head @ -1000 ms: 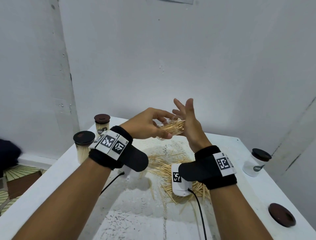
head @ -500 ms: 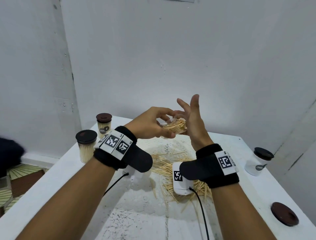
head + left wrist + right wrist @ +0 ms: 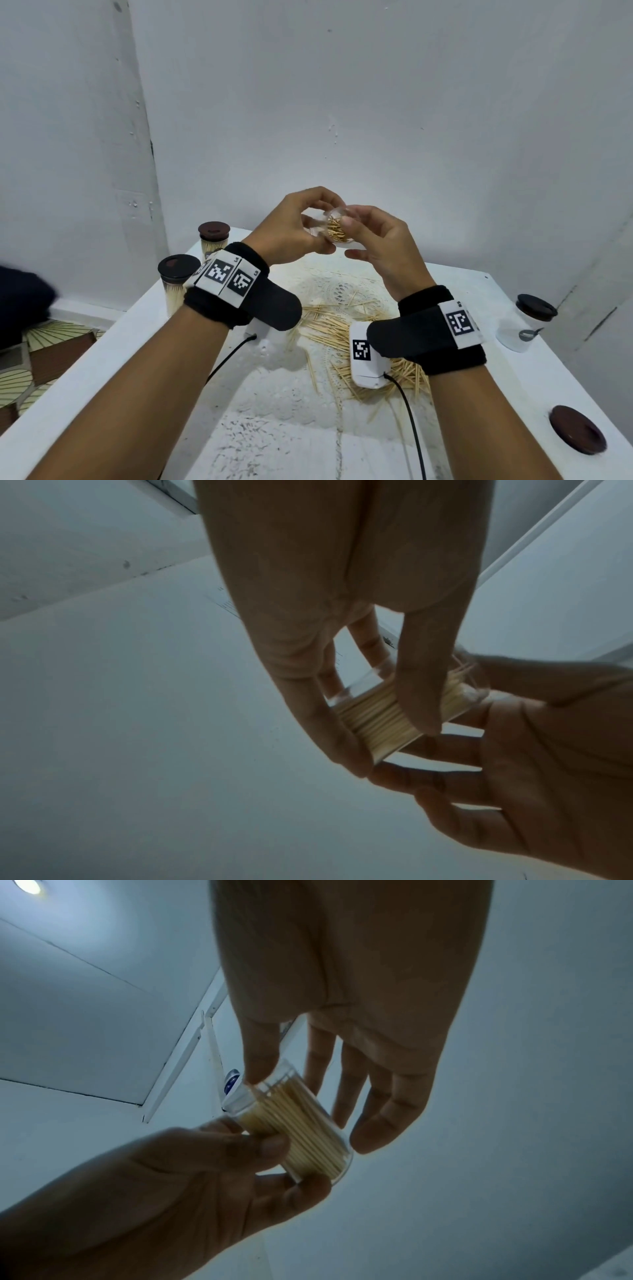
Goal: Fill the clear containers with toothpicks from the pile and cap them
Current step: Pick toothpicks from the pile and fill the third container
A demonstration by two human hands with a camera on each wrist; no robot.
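**Settling the toothpicks in the jar before the cap goes on**

I have the small clear plastic container (image 3: 334, 228), packed with pale wooden toothpicks, raised in the air above the loose toothpick pile (image 3: 346, 329) on the white table (image 3: 479, 287). My left hand (image 3: 291, 228) curls round its lower part, thumb on one side and fingers on the other, so the jar lies tilted with its open mouth toward me and I can look in. My right hand (image 3: 380, 240) is at the mouth end: the thumb tip presses on the rim while the other fingers stay loosely bent beside the wall, most of them not closed round it. I judge this is to keep the sticks from sliding out and to level them before capping.

Counting around the pile: one container in my hands, uncapped. Left of the pile stand two filled containers with dark brown round caps, the nearer one (image 3: 178, 279) and the farther one (image 3: 214, 238). Right of the pile stands one capped container (image 3: 524, 322) that looks empty of sticks. One loose brown cap (image 3: 577, 430) lies on the table, right of the pile and nearer me, probably meant for the jar I hold.
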